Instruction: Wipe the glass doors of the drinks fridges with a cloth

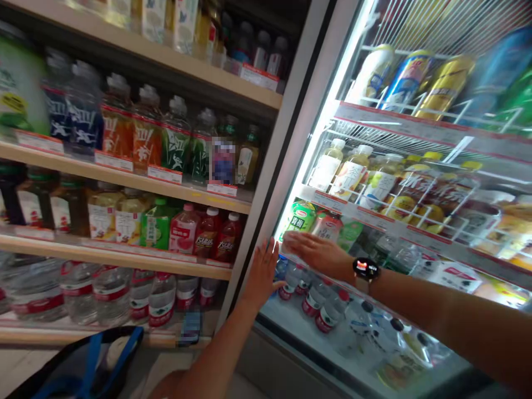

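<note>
My left hand (pixel 260 277) is raised with fingers stretched and thumb apart, at the lit left edge of an upright drinks fridge (pixel 270 338). Whether it touches the frame I cannot tell. Reaching in from the right, my right hand (pixel 313 252) lies flat, fingers extended leftward, with a smartwatch (pixel 366 269) on the wrist. Just above its fingers stand a green-labelled bottle (pixel 301 215) and a pale-pink-labelled bottle (pixel 328 226). Below it are several small water bottles (pixel 330 313) with red labels. Neither hand visibly holds anything.
Left of the fridge, wooden shelves (pixel 103 252) carry rows of drink bottles. A black bag with blue straps (pixel 89 366) sits on the floor. Higher fridge racks hold tea bottles (pixel 378 185) and tilted-looking cans (pixel 407 80).
</note>
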`<state>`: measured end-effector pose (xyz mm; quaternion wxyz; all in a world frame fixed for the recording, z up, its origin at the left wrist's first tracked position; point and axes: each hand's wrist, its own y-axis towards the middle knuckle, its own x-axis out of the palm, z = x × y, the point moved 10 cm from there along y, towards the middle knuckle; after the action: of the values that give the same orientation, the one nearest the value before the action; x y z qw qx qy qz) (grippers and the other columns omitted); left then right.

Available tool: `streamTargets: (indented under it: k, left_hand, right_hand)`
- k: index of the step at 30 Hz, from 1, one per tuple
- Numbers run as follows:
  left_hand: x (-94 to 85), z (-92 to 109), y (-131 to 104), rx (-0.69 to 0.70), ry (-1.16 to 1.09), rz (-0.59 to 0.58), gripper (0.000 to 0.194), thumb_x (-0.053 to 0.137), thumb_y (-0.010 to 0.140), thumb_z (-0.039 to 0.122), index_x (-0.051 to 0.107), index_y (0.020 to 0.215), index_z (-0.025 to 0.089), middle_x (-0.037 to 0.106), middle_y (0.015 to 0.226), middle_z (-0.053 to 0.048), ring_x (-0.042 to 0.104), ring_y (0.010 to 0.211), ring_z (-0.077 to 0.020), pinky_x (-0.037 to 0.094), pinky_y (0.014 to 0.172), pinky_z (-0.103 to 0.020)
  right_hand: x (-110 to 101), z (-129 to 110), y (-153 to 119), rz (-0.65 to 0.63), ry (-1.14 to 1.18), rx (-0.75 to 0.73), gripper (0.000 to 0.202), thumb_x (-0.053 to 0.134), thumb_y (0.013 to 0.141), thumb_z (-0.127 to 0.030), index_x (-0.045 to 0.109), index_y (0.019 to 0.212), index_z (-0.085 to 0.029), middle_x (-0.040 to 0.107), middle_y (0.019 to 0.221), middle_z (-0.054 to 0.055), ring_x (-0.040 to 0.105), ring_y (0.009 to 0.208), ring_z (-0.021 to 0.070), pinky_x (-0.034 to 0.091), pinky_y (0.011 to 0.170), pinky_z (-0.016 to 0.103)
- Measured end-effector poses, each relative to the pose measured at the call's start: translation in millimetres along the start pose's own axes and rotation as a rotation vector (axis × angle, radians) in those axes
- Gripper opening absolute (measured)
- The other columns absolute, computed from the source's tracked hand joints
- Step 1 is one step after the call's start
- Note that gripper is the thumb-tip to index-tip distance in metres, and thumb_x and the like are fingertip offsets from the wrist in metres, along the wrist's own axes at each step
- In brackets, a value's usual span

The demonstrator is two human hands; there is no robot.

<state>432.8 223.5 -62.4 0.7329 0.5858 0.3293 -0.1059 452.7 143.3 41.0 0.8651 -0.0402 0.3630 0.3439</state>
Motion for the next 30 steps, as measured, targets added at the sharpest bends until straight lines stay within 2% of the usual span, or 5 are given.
streamTargets:
  k: [6,14,17,26,30]
  left_hand:
    - [3.2,4,1,-0.018,-0.008,0.024,0.129,0.077,0.07,0.056,-0.009,0.153,0.009,0.019,0.158,-0.024,0.011,0.148,-0.0372,0.027,0.118,-0.055]
    - [6.3,4,-1,-0.027,-0.017,0.008,0.117,0.074,0.078,0.044,-0.009,0.153,0.009,0.011,0.16,-0.023,0.007,0.148,-0.0361,0.03,0.117,-0.052]
    - [8.3,4,-2,-0.024,-0.043,-0.014,0.125,0.079,0.072,0.04,-0.011,0.153,0.01,0.01,0.16,-0.022,0.005,0.148,-0.0346,0.03,0.118,-0.051]
    - [10.4,10,0,-0.101,-0.092,0.0,0.144,0.089,0.055,0.048,-0.009,0.153,0.008,0.012,0.158,-0.027,0.006,0.147,-0.039,0.029,0.118,-0.055]
    - [10.9,11,0,-0.13,-0.112,0.019,0.146,0.091,0.052,0.049,-0.007,0.153,0.009,0.012,0.159,-0.027,0.005,0.147,-0.0394,0.03,0.117,-0.056]
  right_hand:
    - [-47,80,24,0.087,-0.077,0.323,0.063,0.045,0.09,-0.005,0.032,0.151,-0.016,0.038,0.155,0.01,0.021,0.149,0.0253,0.028,0.122,0.049]
    - [57,-74,-32,0.011,0.08,0.106,0.045,0.043,0.092,-0.008,0.051,0.136,-0.006,0.059,0.137,0.014,0.051,0.132,0.0224,0.05,0.108,0.038]
    - [65,-93,-44,0.003,0.113,0.098,0.044,0.041,0.093,-0.007,0.051,0.136,-0.006,0.061,0.135,0.012,0.052,0.131,0.0193,0.05,0.106,0.034]
    - [-27,49,13,0.092,-0.112,0.444,0.065,0.046,0.087,-0.005,0.036,0.149,-0.018,0.043,0.152,0.007,0.025,0.148,0.0255,0.029,0.121,0.049]
    - [-11,39,14,0.092,-0.091,0.423,0.075,0.047,0.085,-0.006,0.021,0.155,-0.016,0.039,0.155,0.009,0.026,0.147,0.025,0.031,0.12,0.046]
